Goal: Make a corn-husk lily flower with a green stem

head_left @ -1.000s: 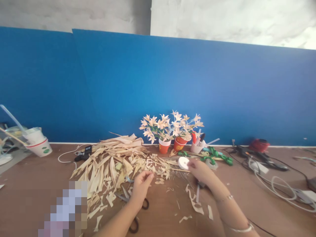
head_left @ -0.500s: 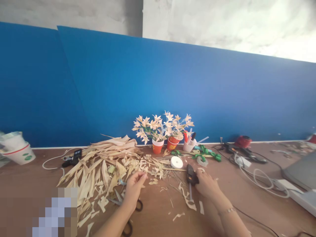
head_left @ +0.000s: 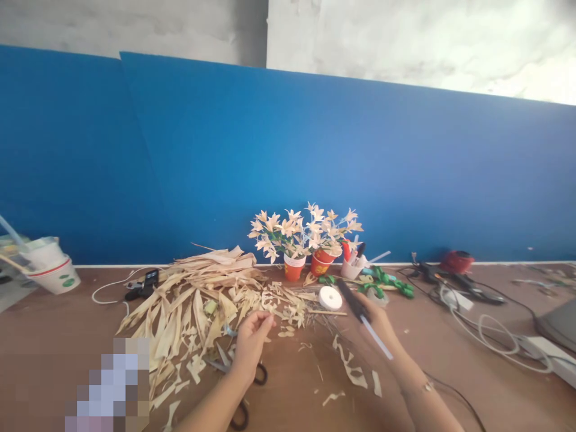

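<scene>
My right hand (head_left: 377, 317) is wrapped round a black hot glue gun (head_left: 354, 301), raised off the table, with a whitish glue stick (head_left: 377, 339) jutting from its rear end. My left hand (head_left: 255, 336) has thumb and fingers pinched together above the table; whatever is between the fingertips is too small to make out. Under my left wrist lie black-handled scissors (head_left: 261, 375), partly hidden. Dried husk leaves (head_left: 189, 300) spread to the left of that hand, and cut petal-like pieces (head_left: 288, 331) lie just to its right.
Pale husk flowers (head_left: 288, 228) stand in orange cups (head_left: 294, 270) near the blue partition (head_left: 216, 156). A white tape roll (head_left: 330, 297) and green ribbon (head_left: 384, 282) lie in front. Cables (head_left: 486, 336) and a power strip (head_left: 546, 357) sit right, a paper cup (head_left: 56, 279) left.
My right hand has lifted the glue gun off the table and turned it. My left hand keeps its pinch. The whole view has shifted slightly.
</scene>
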Tool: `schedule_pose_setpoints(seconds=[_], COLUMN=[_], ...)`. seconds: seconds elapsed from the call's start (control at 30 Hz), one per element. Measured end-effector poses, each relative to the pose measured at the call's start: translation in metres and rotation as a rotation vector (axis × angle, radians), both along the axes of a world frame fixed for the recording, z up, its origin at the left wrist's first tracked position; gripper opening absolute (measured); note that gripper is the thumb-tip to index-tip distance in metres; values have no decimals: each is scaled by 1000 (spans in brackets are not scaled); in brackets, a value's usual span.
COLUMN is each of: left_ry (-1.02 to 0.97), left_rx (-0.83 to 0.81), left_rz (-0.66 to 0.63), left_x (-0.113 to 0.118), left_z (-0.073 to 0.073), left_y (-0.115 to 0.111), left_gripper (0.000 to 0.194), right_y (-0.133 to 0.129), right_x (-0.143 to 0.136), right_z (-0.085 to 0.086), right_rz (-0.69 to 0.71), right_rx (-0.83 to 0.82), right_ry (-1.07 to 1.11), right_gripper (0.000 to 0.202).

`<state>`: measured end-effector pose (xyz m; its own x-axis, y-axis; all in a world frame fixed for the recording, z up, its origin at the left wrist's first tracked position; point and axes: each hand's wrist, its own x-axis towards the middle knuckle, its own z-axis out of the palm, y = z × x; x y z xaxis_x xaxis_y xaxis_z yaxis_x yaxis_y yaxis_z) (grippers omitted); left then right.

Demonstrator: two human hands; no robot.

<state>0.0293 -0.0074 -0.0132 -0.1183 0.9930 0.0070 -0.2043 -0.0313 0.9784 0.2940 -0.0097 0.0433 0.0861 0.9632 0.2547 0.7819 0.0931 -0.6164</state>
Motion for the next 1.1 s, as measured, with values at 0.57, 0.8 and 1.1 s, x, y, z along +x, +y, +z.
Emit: schedule_pose_setpoints(seconds=[0.57,0.8,1.1], left_ry=[-34,27,118], left_rx=[-18,11,40], left_rz=[-6,19,10], left_x=[-2,-2,-3], left_z=[-4,1,1], left_y=[-2,-5,-6], left_gripper=[27,28,29], right_y=[-12,-14,-14], right_x=[-97,-100,-101], right_z=[-44,-38,-39], right_rz=[507,510,484], right_rx=[193,166,133], right_ry=[82,58,57], right_gripper=[19,20,18])
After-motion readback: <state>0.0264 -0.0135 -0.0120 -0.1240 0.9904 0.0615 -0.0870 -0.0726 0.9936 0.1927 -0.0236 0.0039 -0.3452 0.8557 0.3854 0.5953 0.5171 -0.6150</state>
